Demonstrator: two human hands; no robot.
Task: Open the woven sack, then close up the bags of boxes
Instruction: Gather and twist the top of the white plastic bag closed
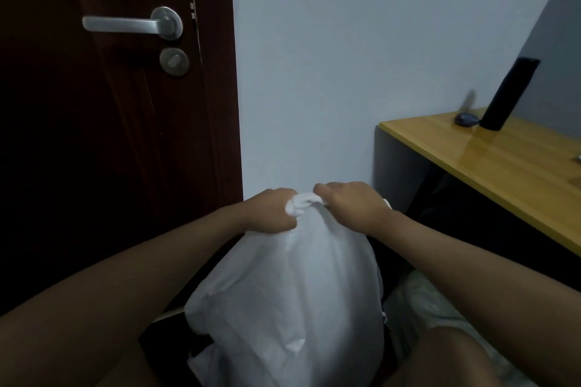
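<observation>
Below the pale wall, between the knees, stands a full white plastic bag [289, 292]. Left hand [270, 212] and right hand [352, 206] both grip its gathered neck. Closing step underway; tightening the twist or knot appears next.

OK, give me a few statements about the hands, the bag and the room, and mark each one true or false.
1. Both hands grip the gathered top of the white bag. True: the left hand and the right hand hold its bunched neck.
2. The bag lies on the desk. False: it stands low between the arms, beside the desk.
3. A dark door with a metal handle is to the left. True.
4. The black tube on the desk lies flat. False: the black tube stands tilted.
</observation>
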